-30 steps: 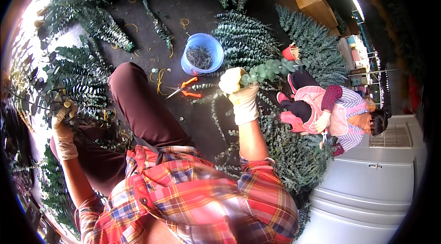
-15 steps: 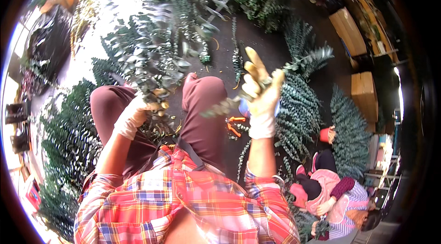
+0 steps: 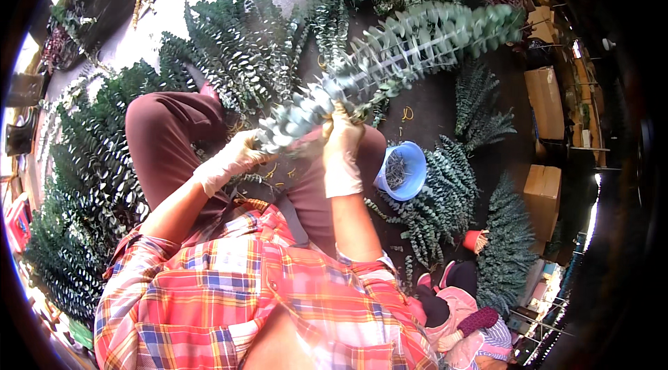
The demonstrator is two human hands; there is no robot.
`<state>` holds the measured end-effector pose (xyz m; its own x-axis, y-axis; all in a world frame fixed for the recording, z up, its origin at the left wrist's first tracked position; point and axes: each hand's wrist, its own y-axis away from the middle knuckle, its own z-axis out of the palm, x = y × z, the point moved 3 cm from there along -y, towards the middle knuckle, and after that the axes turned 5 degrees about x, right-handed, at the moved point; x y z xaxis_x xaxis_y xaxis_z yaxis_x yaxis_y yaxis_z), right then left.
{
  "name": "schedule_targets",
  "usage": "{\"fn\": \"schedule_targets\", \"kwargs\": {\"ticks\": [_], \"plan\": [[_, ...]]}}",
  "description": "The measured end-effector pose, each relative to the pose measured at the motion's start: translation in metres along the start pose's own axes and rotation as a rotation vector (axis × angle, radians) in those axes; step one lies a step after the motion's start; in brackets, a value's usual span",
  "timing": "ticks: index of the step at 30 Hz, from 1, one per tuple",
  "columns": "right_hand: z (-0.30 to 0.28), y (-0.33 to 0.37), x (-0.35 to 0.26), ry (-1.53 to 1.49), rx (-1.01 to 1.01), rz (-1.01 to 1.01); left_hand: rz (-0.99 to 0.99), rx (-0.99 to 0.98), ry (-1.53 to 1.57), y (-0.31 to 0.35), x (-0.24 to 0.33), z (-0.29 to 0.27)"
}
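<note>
A long bunch of eucalyptus branches (image 3: pixel 424 46), grey-green and leafy, slants from above my lap up to the far right. My right hand (image 3: pixel 343 140), in a pale glove with yellowed fingers, is closed around it partway along. At its lower left end my left hand (image 3: pixel 238 161), also gloved, has its fingers pressed against the leaves and stems. Leaves hide some of the fingertips. Below the bunch, to the right of my knee, a blue bucket (image 3: pixel 405 171) holds thin grey pieces too small to make out.
Eucalyptus piles lie at the left (image 3: pixel 90 182), ahead (image 3: pixel 243 43) and at the right (image 3: pixel 445 189). Cardboard boxes (image 3: pixel 544 102) line the right side. A small red pot (image 3: pixel 475 240) stands near a seated person (image 3: pixel 459 321) at the lower right. Yellow scraps (image 3: pixel 407 114) lie on the dark floor.
The bunch has swung from upright in my left hand to slanting right. My right hand, earlier raised with a loose sprig, has come down and closed on the bunch. The whole view has shifted.
</note>
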<state>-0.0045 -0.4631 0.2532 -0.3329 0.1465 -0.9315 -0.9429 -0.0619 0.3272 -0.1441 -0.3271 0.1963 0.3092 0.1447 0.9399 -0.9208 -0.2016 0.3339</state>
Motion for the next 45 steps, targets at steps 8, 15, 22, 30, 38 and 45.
{"fn": "schedule_targets", "kwargs": {"ticks": [8, 15, 22, 30, 38, 45], "plan": [[-0.015, -0.008, 0.042, -0.172, -0.258, 0.184, 0.267, 0.296, 0.064, -0.008, -0.064, 0.01], [-0.04, -0.04, 0.021, 0.569, -0.424, -0.114, 0.509, 0.26, -0.287, -0.004, -0.036, 0.007], [-0.031, -0.035, -0.013, -0.102, -0.446, 0.23, 0.562, 0.231, -0.388, -0.005, -0.053, 0.009], [0.009, -0.05, -0.021, 0.024, -0.553, 0.243, -0.013, -0.084, -0.36, -0.03, -0.145, 0.019], [0.033, -0.036, -0.011, 0.123, -0.577, 0.294, 0.128, -0.3, -0.085, -0.031, -0.154, 0.028], [0.05, -0.061, -0.014, 0.25, -0.724, 0.177, -0.026, -0.173, -0.07, -0.043, -0.16, 0.025]]}}
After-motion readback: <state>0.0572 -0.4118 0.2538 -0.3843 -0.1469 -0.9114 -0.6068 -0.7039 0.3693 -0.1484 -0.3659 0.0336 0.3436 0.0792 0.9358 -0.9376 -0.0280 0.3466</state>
